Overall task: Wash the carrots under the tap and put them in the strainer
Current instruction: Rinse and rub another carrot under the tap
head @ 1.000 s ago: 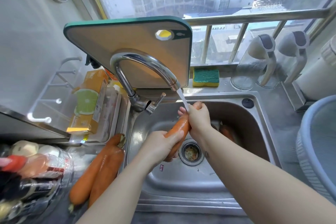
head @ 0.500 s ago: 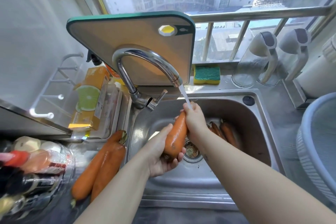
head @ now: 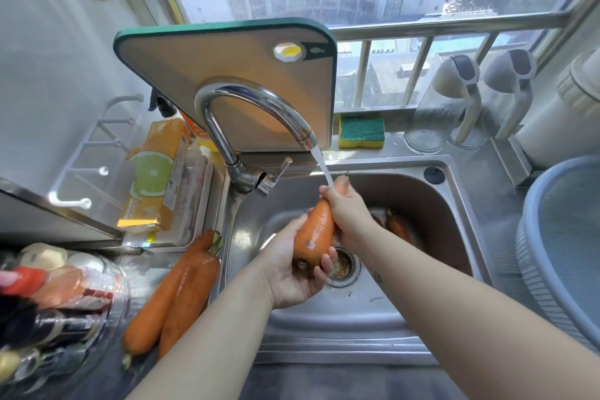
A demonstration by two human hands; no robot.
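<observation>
I hold a wet orange carrot over the steel sink, under the water running from the curved tap. My left hand cups its thick lower end from below, fingers curled round it. My right hand grips its upper, thin end where the stream lands. Two more carrots lie on the counter left of the sink. Another carrot lies in the sink behind my right arm, partly hidden. The blue-grey strainer stands at the right edge.
A green-edged cutting board leans behind the tap. A sponge lies on the sill, two glass jugs beside it. An orange box sits left of the tap, bottles at the lower left. The drain is open.
The carrot has turned more upright, with its thick end lower in my left palm. My right hand has slid up towards the thin tip under the stream.
</observation>
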